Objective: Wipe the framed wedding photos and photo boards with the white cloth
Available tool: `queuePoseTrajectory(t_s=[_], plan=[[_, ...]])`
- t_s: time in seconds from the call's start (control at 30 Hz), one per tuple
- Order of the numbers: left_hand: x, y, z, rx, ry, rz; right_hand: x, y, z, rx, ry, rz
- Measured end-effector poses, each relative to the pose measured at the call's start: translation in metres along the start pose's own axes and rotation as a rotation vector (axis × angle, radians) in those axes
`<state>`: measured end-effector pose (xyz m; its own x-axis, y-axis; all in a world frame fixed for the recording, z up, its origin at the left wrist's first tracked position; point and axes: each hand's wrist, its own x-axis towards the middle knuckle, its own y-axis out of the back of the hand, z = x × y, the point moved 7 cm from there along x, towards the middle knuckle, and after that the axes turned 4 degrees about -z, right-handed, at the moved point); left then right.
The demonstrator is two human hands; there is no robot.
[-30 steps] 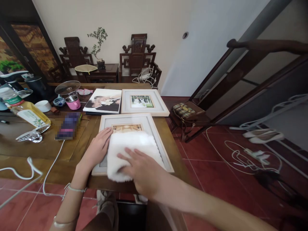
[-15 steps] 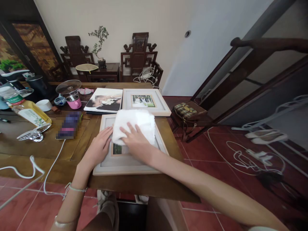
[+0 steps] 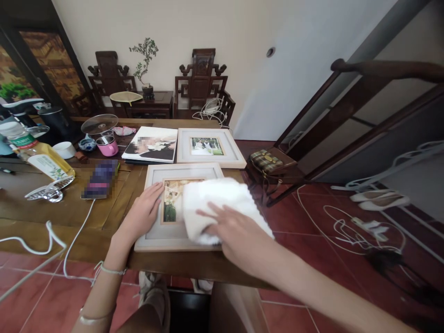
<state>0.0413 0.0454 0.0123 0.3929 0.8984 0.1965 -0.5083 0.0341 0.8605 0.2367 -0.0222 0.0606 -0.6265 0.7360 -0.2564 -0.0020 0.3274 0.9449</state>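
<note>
A light wooden picture frame [image 3: 156, 173] lies flat at the near edge of the wooden table [image 3: 69, 208]. My left hand [image 3: 142, 212] rests flat on its left side, fingers stretched out. My right hand [image 3: 236, 233] presses a folded white cloth [image 3: 215, 201] onto the frame's right half, fingers spread over the cloth. The photo in the frame shows to the left of the cloth.
A second frame [image 3: 210, 148] and an unframed photo print [image 3: 151, 145] lie behind. A phone [image 3: 100, 180], hair clip [image 3: 50, 190], bottle [image 3: 38, 155], pink cup [image 3: 107, 147] and white cable [image 3: 52, 233] occupy the left. A stool [image 3: 272, 164] and cords [image 3: 364, 226] are on the floor at right.
My right hand slid the cloth from the frame's near edge up to its top, then back down to the right side. The left hand stayed put.
</note>
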Motion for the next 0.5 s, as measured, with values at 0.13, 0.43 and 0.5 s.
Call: queuePoseTrajectory(t_s=[0.13,0.43,0.5], plan=[[0.001,-0.001,0.0,0.012,0.017,-0.023,0.029,0.013,0.045,-0.116,-0.133,0.2],[-0.001,-0.001,-0.001,-0.019,0.006,-0.005,0.09,0.009,0.024,-0.17,-0.09,0.129],[-0.001,-0.001,-0.002,-0.035,0.004,0.007,0.083,0.004,0.0,-0.147,-0.004,0.079]])
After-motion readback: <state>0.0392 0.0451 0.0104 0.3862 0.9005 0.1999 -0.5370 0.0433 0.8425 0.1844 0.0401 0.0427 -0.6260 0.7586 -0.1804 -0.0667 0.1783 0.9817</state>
